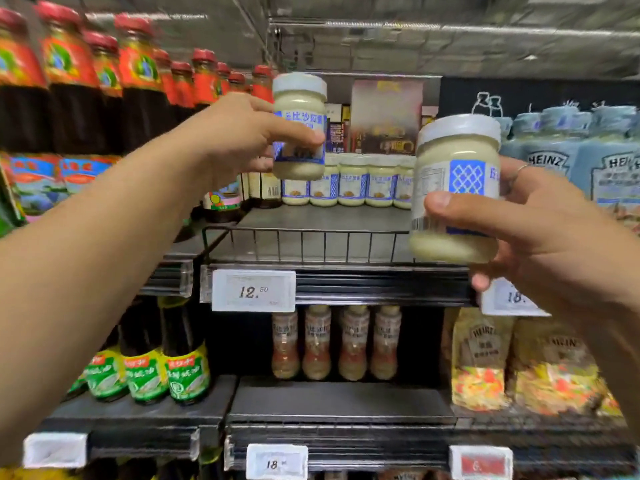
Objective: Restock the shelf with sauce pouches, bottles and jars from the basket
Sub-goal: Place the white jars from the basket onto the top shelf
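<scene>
My left hand (242, 140) holds a jar of pale salad dressing with a white lid and blue label (300, 109), raised above the shelf (311, 220) at its left side. In my right hand (540, 230) is a second, identical jar (457, 174), closer to the camera, in front of the shelf's wire front rail (311, 244). A row of several matching jars (349, 183) stands at the back of that shelf. The basket is out of view.
Dark red-capped sauce bottles (104, 91) fill the upper left. Heinz pouches (571, 157) stand on the right. Below are green-labelled bottles (149, 372), clear dressing bottles (336, 341) and more Heinz pouches (512, 362). A price tag reading 12.50 (253, 291) hangs on the shelf edge.
</scene>
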`<state>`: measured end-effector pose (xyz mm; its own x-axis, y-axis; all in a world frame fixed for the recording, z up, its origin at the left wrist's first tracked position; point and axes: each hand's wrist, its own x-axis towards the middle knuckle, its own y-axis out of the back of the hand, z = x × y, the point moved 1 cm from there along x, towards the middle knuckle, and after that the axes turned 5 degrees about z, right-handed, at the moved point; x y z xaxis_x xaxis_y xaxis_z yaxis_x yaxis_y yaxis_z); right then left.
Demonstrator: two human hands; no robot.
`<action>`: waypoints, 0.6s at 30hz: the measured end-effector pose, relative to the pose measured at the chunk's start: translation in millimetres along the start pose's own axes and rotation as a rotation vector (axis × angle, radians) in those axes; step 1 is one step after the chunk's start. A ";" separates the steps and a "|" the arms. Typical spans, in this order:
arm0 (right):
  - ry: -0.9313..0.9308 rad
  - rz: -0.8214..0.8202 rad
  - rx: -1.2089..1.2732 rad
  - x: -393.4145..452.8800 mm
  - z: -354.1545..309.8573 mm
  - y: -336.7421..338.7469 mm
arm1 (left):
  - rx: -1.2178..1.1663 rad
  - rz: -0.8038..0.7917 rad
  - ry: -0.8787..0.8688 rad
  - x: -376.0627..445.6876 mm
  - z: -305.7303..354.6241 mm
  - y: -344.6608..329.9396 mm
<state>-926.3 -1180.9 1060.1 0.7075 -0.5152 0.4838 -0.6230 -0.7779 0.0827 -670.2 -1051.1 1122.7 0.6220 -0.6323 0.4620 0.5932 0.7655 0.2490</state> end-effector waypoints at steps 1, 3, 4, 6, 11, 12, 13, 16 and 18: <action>0.008 -0.001 -0.020 5.1 -1.2 1.8 | 0.047 -0.011 0.027 11.9 -2.8 -4.6; 0.017 -0.003 -0.051 15.3 -2.9 4.8 | 0.162 -0.068 0.076 33.6 -11.6 -13.3; 0.018 -0.005 -0.061 20.6 -3.3 5.9 | 0.217 -0.097 0.095 43.4 -17.9 -16.4; 0.012 -0.009 -0.071 31.4 -3.7 7.8 | 0.307 -0.120 0.117 58.0 -31.2 -19.6; -0.001 -0.078 -0.121 56.6 -6.1 5.2 | 0.327 -0.095 0.099 73.4 -58.9 -15.4; -0.002 -0.090 -0.133 62.2 -6.9 3.7 | 0.315 -0.071 0.091 75.1 -64.2 -13.9; -0.006 -0.102 -0.141 68.2 -7.5 1.8 | 0.319 -0.056 0.080 75.4 -69.0 -12.9; -0.033 -0.141 -0.172 90.1 -7.8 -4.4 | 0.424 -0.080 0.021 78.4 -82.2 -12.2; -0.063 -0.176 -0.209 106.1 -5.2 -10.5 | 0.472 -0.112 -0.010 81.1 -89.0 -12.6</action>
<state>-846.4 -1225.6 1115.1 0.8261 -0.4053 0.3915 -0.5394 -0.7698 0.3413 -581.8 -1122.6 1081.2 0.5610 -0.7144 0.4183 0.3582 0.6650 0.6554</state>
